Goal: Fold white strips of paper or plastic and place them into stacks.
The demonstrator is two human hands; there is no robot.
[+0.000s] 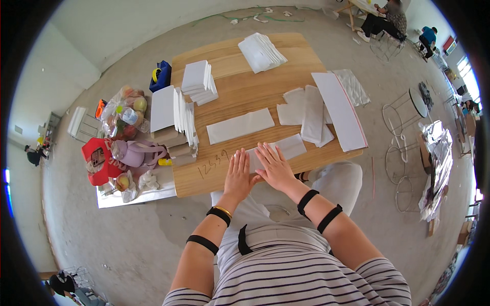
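Observation:
Both my hands lie flat, fingers stretched out and thumbs touching, near the table's front edge. Under the fingers of my right hand [275,170] is a flat white paper strip [293,147], partly covered by the hands. My left hand [239,176] presses at the strip's left end, beside handwriting on the wood. Just beyond lies another white strip [240,126]. To the right, several loose white pieces [312,115] overlap in a pile, next to a long white board [339,111]. Neither hand grips anything.
White stacks [163,108] line the wooden table's [235,81] left side; white packets [261,52] lie at its far edge. Left of it are a blue tape dispenser [161,75], a red bag [102,162], a lilac bag [138,153] and bagged fruit. Wire stools [395,120] and silvery sheets [436,168] stand right.

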